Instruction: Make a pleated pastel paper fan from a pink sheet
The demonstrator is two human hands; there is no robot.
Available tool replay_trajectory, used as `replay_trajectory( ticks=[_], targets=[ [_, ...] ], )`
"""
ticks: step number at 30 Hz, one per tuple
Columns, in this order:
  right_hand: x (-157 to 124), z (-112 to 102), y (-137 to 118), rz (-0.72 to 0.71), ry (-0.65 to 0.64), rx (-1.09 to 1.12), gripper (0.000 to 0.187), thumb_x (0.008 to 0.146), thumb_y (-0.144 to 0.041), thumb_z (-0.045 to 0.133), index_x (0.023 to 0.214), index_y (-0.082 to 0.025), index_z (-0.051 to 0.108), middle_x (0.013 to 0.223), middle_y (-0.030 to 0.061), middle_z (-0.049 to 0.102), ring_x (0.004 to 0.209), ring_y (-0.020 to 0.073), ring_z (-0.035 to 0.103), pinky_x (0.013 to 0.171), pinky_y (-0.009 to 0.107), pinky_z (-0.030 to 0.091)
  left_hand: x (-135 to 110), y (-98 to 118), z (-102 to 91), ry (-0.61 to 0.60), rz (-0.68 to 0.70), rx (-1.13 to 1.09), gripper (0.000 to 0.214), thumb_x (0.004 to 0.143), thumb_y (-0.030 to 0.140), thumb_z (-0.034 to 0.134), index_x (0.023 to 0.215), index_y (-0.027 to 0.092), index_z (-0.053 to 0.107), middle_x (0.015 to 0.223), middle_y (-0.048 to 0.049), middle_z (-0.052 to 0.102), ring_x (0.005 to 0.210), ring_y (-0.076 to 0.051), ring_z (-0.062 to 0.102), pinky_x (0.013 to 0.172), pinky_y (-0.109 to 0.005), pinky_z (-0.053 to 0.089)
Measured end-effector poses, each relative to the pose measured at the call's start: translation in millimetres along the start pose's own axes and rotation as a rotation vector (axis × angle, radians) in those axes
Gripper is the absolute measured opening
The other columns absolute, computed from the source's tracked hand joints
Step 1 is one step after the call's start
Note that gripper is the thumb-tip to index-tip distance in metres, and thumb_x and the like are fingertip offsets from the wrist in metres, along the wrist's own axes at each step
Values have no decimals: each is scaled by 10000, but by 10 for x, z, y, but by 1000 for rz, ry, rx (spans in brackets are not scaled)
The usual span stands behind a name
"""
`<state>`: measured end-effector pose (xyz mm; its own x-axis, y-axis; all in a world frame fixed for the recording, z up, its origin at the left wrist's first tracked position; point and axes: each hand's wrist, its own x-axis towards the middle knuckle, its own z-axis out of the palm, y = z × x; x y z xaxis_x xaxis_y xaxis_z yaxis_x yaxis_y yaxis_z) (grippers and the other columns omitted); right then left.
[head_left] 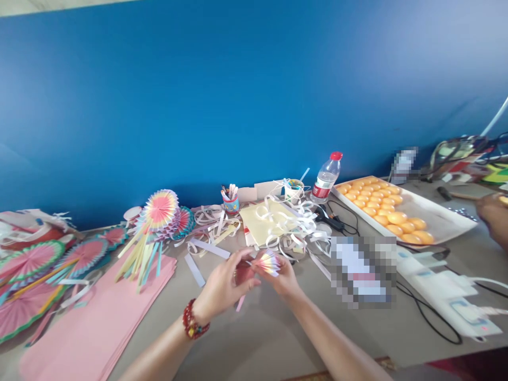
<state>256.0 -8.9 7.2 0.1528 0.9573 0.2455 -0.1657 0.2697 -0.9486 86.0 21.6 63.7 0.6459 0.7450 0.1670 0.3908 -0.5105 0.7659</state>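
My right hand point(284, 276) pinches a small pleated paper fan point(270, 262) in yellow, white, pink and purple. Close beside it on the left, my left hand point(230, 279) has curled fingers and wears a red bead bracelet point(194, 320). What its fingers hold is hidden. Just below the left hand shows the end of a pink paper strip point(240, 303); whether the hand grips it I cannot tell. Curled white paper strips point(293, 227) and a pale yellow sheet point(254, 214) lie beyond the hands. Flat lavender strips point(194, 270) are left of them.
Finished pleated fans point(162, 209) lie left, partly on pink paper sheets point(107, 312). At the back stand a cup of sticks point(230, 203) and a bottle point(326, 180). To the right are a tray point(436, 219) of orange domes, a power strip point(448, 299) and another person's hand point(494, 214).
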Motion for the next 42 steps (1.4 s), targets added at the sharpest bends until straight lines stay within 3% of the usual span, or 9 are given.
replay_trajectory(
  ticks=[3, 7, 13, 20, 26, 31, 42],
  targets=[
    [-7, -33, -12, 45, 6, 42, 226, 706, -381, 787, 759, -198, 665, 720, 23, 634, 667, 170, 585, 645, 297, 485, 0, 48, -12, 15, -56, 104, 168, 872, 333, 597, 992, 221, 636, 823, -14, 697, 726, -165, 638, 644, -231, 455],
    [-23, -48, 31, 101, 34, 69, 229, 694, -379, 800, 766, -207, 667, 749, 29, 644, 691, 174, 589, 672, 305, 494, 32, 123, -30, 7, -61, 105, 172, 888, 296, 546, 790, 191, 642, 669, 9, 645, 610, -128, 569, 573, -210, 377],
    [0, -31, 62, 199, 68, 86, 291, 662, -415, 820, 772, -204, 651, 716, 17, 649, 648, 159, 590, 646, 301, 513, 73, 75, -43, -26, -146, -60, 234, 872, 316, 525, 771, 174, 681, 707, -14, 696, 664, -150, 619, 613, -210, 424],
    [41, 0, 89, 247, 71, 71, 323, 652, -444, 823, 745, -183, 657, 702, 17, 659, 618, 150, 584, 626, 295, 506, 135, -149, 108, -112, -350, -358, 263, 842, 301, 476, 880, 160, 695, 762, -35, 757, 701, -184, 716, 649, -233, 518],
    [43, -3, 85, 286, 65, 86, 335, 664, -443, 819, 785, -170, 666, 751, 29, 677, 677, 165, 607, 658, 291, 507, 132, -157, 140, -68, -298, -324, 257, 839, 266, 454, 837, 160, 689, 765, -34, 759, 686, -179, 712, 646, -232, 520],
    [41, -6, 99, 317, 98, 157, 417, 633, -419, 842, 925, -180, 665, 783, 33, 699, 688, 177, 623, 645, 292, 510, 129, -143, 149, 2, -235, -298, 274, 883, 298, 459, 819, 166, 690, 759, -26, 748, 698, -173, 698, 646, -217, 501],
    [47, 11, 2, 234, 18, 132, 242, 719, -384, 785, 793, -188, 664, 705, -3, 651, 603, 133, 597, 632, 282, 512, 106, -188, 259, 125, -204, -436, 350, 915, 423, 487, 796, 143, 660, 756, -35, 727, 680, -160, 660, 620, -207, 481]
  ],
)
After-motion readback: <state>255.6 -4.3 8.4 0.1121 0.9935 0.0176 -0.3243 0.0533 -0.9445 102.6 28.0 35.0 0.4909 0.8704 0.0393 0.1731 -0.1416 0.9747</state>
